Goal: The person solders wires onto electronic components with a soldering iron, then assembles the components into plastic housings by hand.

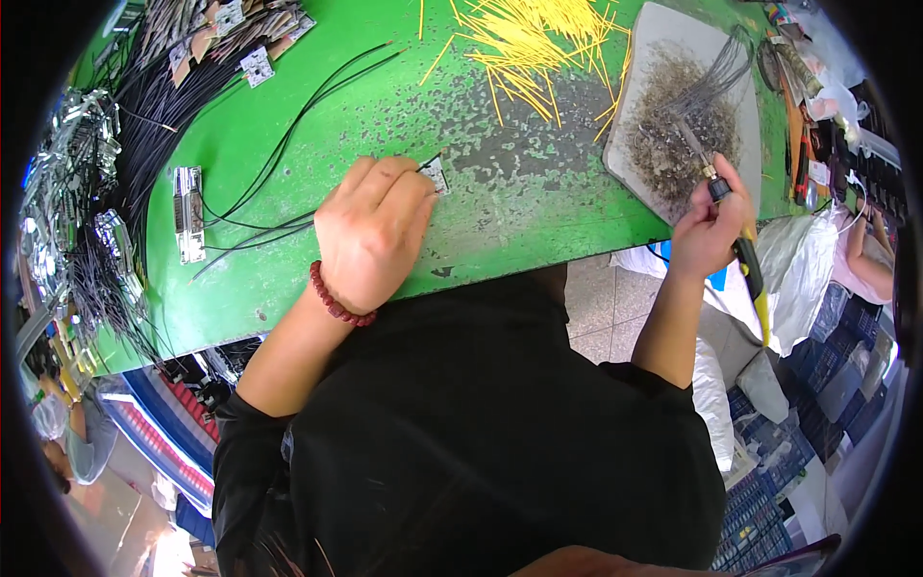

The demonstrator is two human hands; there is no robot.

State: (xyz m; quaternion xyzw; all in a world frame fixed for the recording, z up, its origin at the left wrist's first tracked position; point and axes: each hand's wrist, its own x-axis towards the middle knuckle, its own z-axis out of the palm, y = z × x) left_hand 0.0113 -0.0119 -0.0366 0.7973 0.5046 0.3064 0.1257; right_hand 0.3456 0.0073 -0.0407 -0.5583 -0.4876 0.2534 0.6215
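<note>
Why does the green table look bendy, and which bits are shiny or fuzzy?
In the head view, the fisheye lens bows the green table's edge; in the head view, silvery strips at left glint; also in the head view, clutter by the rim looks soft, while the left hand and soldering iron look fairly clear.

Left hand [373, 231] partly hides small circuit board [437, 177]; fingertips unseen. Yellow strands [538, 38] cut off by upper edge.
</note>
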